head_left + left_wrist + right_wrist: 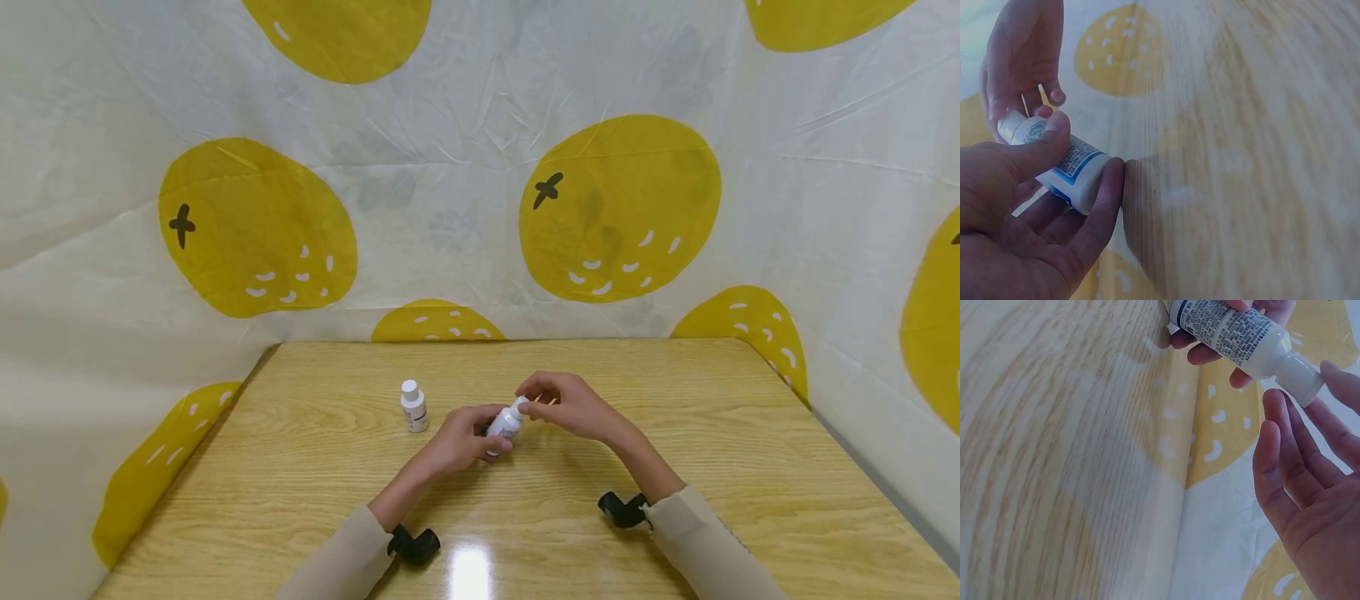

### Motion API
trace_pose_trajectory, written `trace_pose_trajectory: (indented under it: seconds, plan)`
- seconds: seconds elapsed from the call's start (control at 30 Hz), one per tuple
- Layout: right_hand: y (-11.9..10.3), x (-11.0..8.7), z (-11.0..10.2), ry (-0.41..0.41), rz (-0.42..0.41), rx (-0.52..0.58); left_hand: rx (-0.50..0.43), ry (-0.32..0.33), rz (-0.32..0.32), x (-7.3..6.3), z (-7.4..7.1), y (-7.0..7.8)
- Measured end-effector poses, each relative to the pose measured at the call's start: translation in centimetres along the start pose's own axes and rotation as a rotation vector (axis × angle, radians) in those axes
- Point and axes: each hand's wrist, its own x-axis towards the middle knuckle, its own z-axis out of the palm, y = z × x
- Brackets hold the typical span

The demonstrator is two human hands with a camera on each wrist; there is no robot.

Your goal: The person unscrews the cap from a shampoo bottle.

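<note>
Left hand's (463, 435) fingers clamp the labelled bottle (506, 424); right hand's (572, 407) pinch its cap (1299, 379). Probably cap-turning; next needs steady twisting. A 2nd bottle (415, 408) stands left of the labelled bottle.

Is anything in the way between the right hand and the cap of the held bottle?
Nothing visible is: the right hand is at the cap. The other bottle stands to the left of the left hand, out of the way.
</note>
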Motion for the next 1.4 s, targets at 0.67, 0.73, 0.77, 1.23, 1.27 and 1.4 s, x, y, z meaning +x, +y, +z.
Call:
trace_pose_trajectory:
  seconds: [0.67,0.73,0.77,1.23,1.27,1.4]
  plan:
    - [0.27,0.06,0.09,0.002,-0.023,0.0,-0.007,0.001,-0.019,-0.02,0.03,-0.08]
    - [0.2,0.05,0.09,0.003,-0.023,-0.006,-0.007,-0.002,-0.021,-0.02,0.04,-0.03]
    - [0.16,0.04,0.08,0.004,-0.022,-0.01,-0.008,-0.002,-0.022,-0.03,0.04,-0.01]
    - [0.04,-0.03,0.02,0.004,-0.006,-0.008,0.004,0.001,-0.02,0.03,0.09,-0.15]
    - [0.05,-0.04,0.01,0.006,-0.008,-0.008,0.008,0.001,-0.018,0.03,0.1,-0.14]
    - [0.04,-0.05,0.0,0.018,-0.015,-0.014,0.009,0.003,-0.006,-0.01,0.11,0.09]
